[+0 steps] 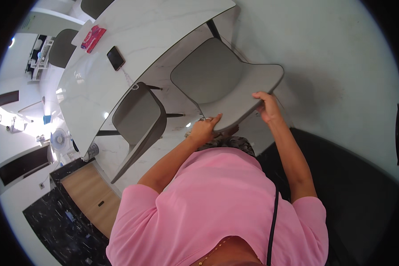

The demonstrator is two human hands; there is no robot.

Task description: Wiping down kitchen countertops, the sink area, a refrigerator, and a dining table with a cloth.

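Note:
A grey chair [241, 84] stands in front of me, close to the wall, with its seat toward the white table. My left hand [204, 130] grips the near left part of its backrest, thumb on the upper face and the other fingers mostly hidden. On the right side of the same backrest edge, my right hand [267, 106] is closed, its thumb on top and its fingers below. Part of the chair's seat side lies by the table's edge, near a dark table leg [213, 29].
The white marbled table [155, 26] carries a phone [115, 58] with a strap and a pink packet [93, 39]. A second grey chair [139, 117] stands to my left. The pale wall [332, 53] is at right, a black surface [341, 190] behind it, a wooden cabinet [91, 195] lower left.

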